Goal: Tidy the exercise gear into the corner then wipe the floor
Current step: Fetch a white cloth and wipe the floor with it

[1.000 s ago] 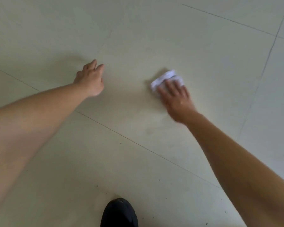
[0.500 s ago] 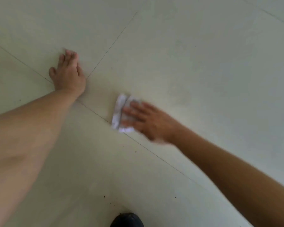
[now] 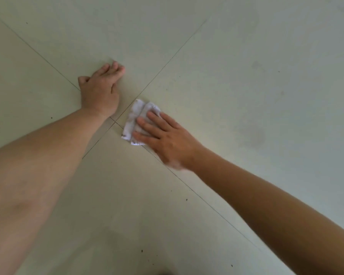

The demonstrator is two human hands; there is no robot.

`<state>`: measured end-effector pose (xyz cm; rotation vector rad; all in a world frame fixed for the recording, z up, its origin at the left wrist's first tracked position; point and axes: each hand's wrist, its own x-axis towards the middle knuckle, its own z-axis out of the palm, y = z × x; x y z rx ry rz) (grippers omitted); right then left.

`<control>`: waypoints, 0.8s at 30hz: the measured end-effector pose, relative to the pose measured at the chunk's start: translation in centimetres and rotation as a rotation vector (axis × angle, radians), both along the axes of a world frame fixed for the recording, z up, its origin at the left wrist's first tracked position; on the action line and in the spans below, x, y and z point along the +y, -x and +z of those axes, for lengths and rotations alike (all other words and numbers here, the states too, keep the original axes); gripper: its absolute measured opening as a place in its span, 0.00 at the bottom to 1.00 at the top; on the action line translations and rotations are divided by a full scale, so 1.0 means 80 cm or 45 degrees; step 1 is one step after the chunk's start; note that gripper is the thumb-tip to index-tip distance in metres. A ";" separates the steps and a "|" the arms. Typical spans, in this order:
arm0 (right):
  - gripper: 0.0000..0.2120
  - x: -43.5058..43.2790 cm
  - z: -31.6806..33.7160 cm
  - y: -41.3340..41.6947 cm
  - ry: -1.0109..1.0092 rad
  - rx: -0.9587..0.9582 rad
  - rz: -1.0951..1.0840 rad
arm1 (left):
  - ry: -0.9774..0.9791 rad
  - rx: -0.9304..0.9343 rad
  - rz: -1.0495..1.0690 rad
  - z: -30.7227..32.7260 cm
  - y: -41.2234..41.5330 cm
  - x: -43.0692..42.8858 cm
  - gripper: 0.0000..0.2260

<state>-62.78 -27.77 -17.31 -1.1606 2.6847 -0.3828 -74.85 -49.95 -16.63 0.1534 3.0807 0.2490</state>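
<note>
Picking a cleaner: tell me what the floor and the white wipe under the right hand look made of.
The floor looks like ceramic-type tile, pale, low sheen: thin straight joint lines cross it. The wipe is probably tissue or thin cloth: white, creased, grey-smudged.

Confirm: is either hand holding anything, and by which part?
Nothing is gripped. The right hand presses straight fingers on the white wipe, on its right half, against the floor. The left hand rests on the floor, bare.

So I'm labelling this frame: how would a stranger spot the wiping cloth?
Find where tile seams cross on the pale floor. Right there lies a crumpled cloth under the right hand. It is the only white thing; the left hand touches bare tile.
</note>
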 end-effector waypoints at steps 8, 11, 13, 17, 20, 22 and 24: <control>0.30 0.026 0.012 0.146 -0.169 -0.086 -0.788 | -0.136 0.029 0.001 -0.003 0.002 -0.004 0.27; 0.30 -0.007 0.019 0.105 -0.148 -0.020 -0.530 | -0.101 0.029 0.009 0.002 0.002 0.000 0.27; 0.29 -0.007 0.013 0.055 -0.094 0.031 -0.201 | -0.078 0.069 0.053 0.007 0.001 0.009 0.25; 0.24 0.077 -0.010 0.049 -0.038 0.087 -0.076 | -0.002 0.153 0.234 0.014 0.014 0.060 0.19; 0.24 0.169 -0.014 0.105 -0.113 0.169 -0.463 | -0.042 0.116 0.147 0.009 0.028 0.126 0.22; 0.24 0.224 0.002 0.131 -0.143 0.074 -0.803 | -0.063 0.065 0.038 0.006 0.041 0.176 0.23; 0.24 0.247 0.009 0.142 -0.125 -0.086 -1.060 | -0.076 0.044 0.027 0.000 0.057 0.216 0.24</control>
